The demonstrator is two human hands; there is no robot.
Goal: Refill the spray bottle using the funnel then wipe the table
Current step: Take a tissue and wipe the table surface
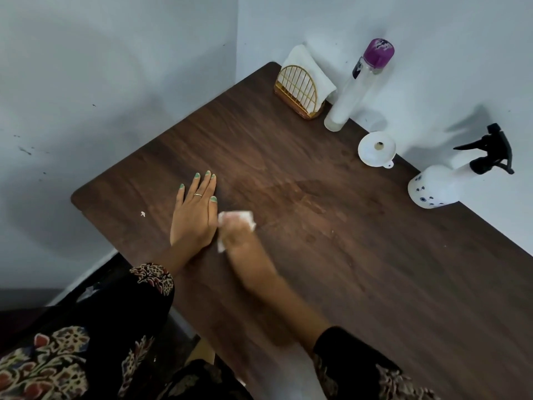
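Right hand (blurred) grips a white tissue on the bench; left hand rests flat, fingers straight. Press evenly toward the wet patch at 2 o'clock.

dark wood worktop | far edge by wall: napkin holder, purple-capped bottle, funnel, spray bottle | near left edge: white scrap
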